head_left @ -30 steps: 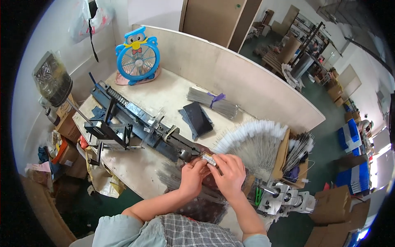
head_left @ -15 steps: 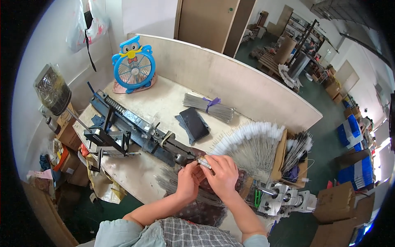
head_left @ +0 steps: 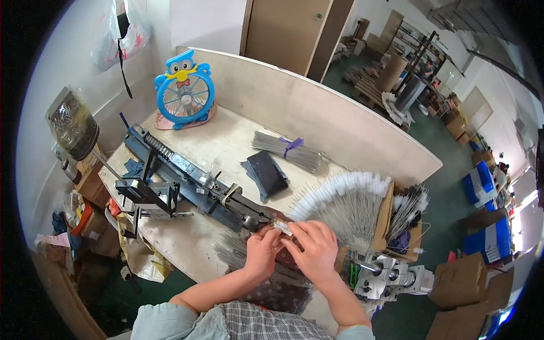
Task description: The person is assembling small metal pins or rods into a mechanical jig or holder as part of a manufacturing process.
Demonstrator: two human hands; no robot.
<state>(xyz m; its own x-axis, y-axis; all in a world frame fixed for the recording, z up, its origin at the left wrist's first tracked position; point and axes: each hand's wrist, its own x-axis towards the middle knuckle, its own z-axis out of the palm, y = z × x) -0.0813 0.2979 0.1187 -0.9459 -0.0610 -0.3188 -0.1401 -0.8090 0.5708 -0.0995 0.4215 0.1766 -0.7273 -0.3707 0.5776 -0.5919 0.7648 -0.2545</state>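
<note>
My left hand [head_left: 262, 253] and my right hand [head_left: 314, 249] meet at the near end of a long blue metal machine [head_left: 195, 184] that runs across the workbench. Both pinch a small clear, silvery piece [head_left: 281, 228] between their fingertips, right at the machine's end. A fan-shaped spread of thin wire stems with white fluffy tips [head_left: 345, 201] lies just right of my hands. More grey stems [head_left: 238, 255] lie under my left wrist.
A black phone [head_left: 267, 173] and a bundle of grey wires tied with purple tape [head_left: 288, 150] lie on the wooden bench [head_left: 226, 136]. A blue owl-shaped fan [head_left: 185, 90] stands at the back left. A metal device [head_left: 391, 275] sits at right; cardboard boxes [head_left: 464, 286] are on the floor.
The view has shifted slightly; my hands stay together at the machine's end, working the small piece with the fingertips.
</note>
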